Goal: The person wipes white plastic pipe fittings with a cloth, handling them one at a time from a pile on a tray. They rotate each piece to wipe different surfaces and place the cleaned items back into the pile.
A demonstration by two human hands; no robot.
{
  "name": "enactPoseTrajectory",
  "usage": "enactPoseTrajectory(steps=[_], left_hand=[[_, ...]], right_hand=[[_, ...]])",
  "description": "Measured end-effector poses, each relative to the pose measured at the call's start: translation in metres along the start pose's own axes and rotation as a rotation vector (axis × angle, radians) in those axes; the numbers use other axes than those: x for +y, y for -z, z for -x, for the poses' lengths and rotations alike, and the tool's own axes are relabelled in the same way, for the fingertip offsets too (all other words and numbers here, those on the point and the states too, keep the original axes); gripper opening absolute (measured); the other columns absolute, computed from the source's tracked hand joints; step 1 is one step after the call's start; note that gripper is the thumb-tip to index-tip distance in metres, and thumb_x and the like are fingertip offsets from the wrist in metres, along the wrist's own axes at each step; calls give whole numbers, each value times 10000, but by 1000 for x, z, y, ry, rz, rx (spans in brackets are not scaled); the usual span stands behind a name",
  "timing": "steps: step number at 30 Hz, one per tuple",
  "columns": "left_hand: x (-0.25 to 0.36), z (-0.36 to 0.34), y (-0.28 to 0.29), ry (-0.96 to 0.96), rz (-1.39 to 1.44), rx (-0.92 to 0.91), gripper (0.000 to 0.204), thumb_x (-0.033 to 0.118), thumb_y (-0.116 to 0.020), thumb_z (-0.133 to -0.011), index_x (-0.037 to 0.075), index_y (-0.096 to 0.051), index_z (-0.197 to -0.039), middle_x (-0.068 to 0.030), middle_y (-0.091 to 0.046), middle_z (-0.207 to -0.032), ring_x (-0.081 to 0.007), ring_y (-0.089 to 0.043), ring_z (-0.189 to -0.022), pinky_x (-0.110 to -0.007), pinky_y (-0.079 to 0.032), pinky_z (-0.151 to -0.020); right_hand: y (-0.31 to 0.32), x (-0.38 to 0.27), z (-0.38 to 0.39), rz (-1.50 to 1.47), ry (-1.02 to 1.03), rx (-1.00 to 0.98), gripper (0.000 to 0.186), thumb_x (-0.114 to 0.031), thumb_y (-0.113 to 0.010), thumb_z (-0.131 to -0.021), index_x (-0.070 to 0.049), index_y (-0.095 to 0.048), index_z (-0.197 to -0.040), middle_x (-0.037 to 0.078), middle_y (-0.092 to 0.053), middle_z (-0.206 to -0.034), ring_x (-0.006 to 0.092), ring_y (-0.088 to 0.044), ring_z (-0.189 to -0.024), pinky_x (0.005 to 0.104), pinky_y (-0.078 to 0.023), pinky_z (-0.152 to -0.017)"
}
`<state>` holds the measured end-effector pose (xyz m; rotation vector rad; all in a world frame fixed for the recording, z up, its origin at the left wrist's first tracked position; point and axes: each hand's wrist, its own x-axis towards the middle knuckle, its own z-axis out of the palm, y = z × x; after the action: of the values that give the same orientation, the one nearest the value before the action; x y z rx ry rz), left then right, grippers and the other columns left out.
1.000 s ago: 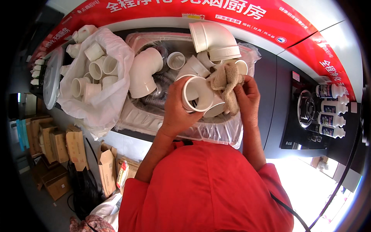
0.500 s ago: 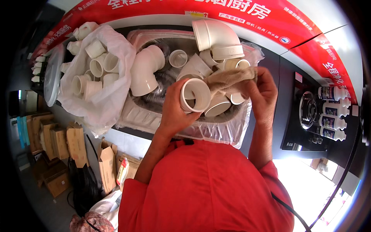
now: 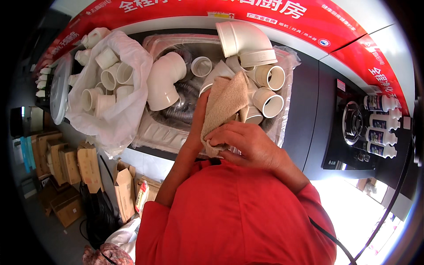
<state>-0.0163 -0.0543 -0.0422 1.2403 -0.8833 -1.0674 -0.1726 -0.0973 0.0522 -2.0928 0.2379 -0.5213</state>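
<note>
Cloth point(image 3: 227, 99), tan: over the near side of the sink point(image 3: 152, 132), across our left hand point(image 3: 200, 114), whose grip we cannot tell. Our right hand point(image 3: 254, 143): fingers pinching its near end.

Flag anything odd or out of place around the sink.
White pipe fittings crowd the plastic-wrapped sink, which looks out of place since sinks aren't usually storage. No spill or breakage stands out.

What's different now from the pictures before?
The cloth moved left and toward the person, covering where the left hand held an open pipe piece. The right hand, holding the cloth, moved that way too. The white bag and stove stayed put.
</note>
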Motion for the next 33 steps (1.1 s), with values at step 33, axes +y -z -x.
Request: enactPoseTrajectory(steps=[33], left_hand=[[33, 9, 23, -241, -351, -168, 484, 174, -497, -917, 67, -354, -1367, -87, -407, -1360, -208, -385, -1253, -337, -293, -1041]], right_hand=[[-26, 58, 14, -1679, -367, 548, 785, -508, -642, -780, -120, -323, -1383, 87, -424, -1358, 273, -451, -1212, 460, -384, -1011]])
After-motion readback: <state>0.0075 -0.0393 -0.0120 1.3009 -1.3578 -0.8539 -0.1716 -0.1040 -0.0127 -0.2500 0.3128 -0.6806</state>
